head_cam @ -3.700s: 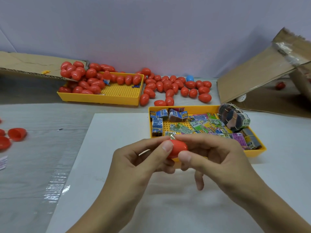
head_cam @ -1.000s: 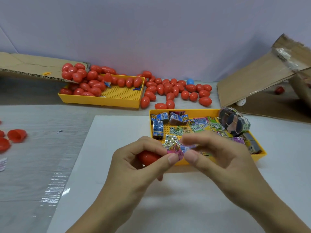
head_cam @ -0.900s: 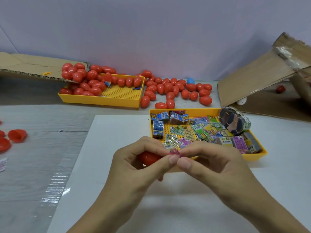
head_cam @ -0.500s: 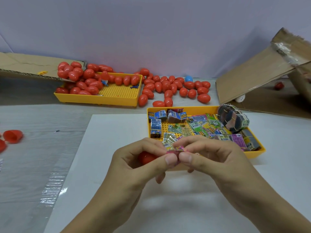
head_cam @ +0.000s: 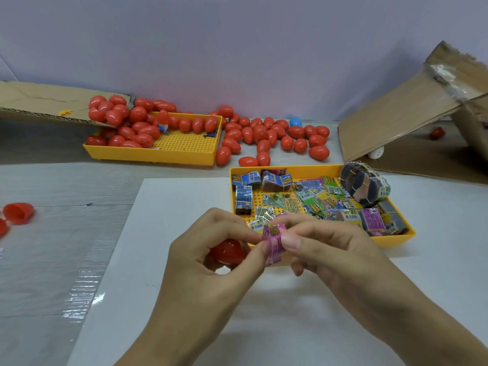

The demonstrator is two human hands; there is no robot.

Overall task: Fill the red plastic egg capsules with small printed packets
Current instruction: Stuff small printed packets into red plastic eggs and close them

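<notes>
Folding the pink packet [head_cam: 274, 243] between both hands, above the white sheet [head_cam: 163, 233]. Left hand [head_cam: 211, 262]: thumb and forefinger pinch the packet's left edge; lower fingers curl round a red capsule half [head_cam: 227, 251], tucked in the palm. Right hand [head_cam: 335, 249]: thumb and forefinger pinch the packet's right side.

To do it well, as I judge: keep rolling the packet tight so it is narrower than the capsule's mouth, hold the crease under the left thumb, then turn the open half up and push it in endwise. Supply sits close: packet tray [head_cam: 396, 237] just behind, closed eggs [head_cam: 266, 136] beyond.
</notes>
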